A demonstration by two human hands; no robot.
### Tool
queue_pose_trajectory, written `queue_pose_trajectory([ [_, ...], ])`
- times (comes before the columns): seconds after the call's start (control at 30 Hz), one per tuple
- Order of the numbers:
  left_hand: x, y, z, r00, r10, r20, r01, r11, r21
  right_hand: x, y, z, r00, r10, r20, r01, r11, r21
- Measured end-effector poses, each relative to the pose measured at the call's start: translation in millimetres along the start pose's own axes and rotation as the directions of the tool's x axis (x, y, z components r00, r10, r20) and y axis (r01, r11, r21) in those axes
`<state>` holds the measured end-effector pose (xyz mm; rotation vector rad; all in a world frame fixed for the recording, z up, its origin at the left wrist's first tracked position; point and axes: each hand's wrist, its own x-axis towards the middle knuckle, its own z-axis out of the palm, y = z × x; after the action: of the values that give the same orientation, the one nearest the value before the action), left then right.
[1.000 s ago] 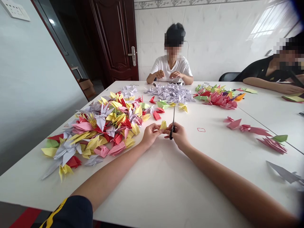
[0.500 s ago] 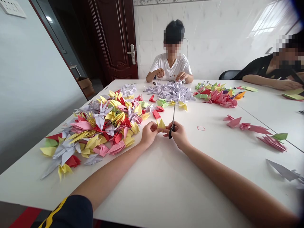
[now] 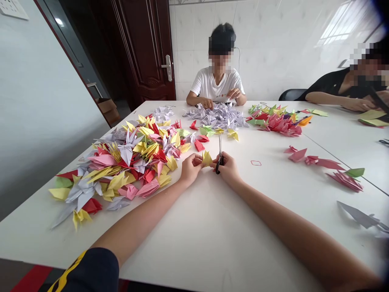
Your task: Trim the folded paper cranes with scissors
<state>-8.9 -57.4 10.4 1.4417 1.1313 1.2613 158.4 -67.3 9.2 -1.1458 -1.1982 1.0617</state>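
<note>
Between my two hands is a yellow folded paper piece (image 3: 207, 159), its points facing up. My left hand (image 3: 191, 168) pinches it from the left side. In my right hand (image 3: 228, 167) is a pair of scissors (image 3: 220, 156) with black handles, the blades pointing away from me toward the far side. The right fingertips reach the yellow paper's right edge, though whether they also grip it I cannot tell. Just left of my left hand spreads a big heap of folded paper pieces (image 3: 127, 156) in yellow, red, pink, lilac and green.
Across the white table (image 3: 212, 235) a person in a white shirt (image 3: 217, 87) handles a lilac paper pile (image 3: 220, 117). Another pile (image 3: 281, 122), mostly pink, lies right of it. Pink pieces (image 3: 313, 160) and a lilac piece (image 3: 358, 215) lie at right. A second person (image 3: 331, 87) sits far right.
The yellow paper has turned slightly between my fingers, and my hands have stayed in nearly the same place. Across the table, the person's hand has lowered to the lilac pile.
</note>
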Motion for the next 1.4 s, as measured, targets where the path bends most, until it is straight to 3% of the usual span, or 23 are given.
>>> queue_pose_trajectory([
  [0.23,12,-6,3,1.0,0.019,-0.01,-0.019,1.0,0.022,7,13,0,0.999,0.028,-0.027,-0.027,0.999,0.031],
  [0.57,32,-12,4,0.998,0.062,0.007,-0.062,0.996,0.061,13,9,-7,0.992,-0.078,-0.096,0.071,0.995,-0.07],
  [0.7,29,-12,4,0.999,0.053,0.009,-0.054,0.997,0.063,12,8,-7,0.997,-0.051,-0.05,0.054,0.998,0.045],
  [0.97,29,-12,7,0.983,0.184,-0.024,-0.177,0.968,0.179,9,2,-5,0.999,0.02,-0.028,-0.015,0.983,0.184],
  [1.4,22,-6,2,0.993,0.1,0.058,-0.104,0.992,0.066,9,7,-7,1.0,0.007,0.0,-0.007,0.989,0.146],
])
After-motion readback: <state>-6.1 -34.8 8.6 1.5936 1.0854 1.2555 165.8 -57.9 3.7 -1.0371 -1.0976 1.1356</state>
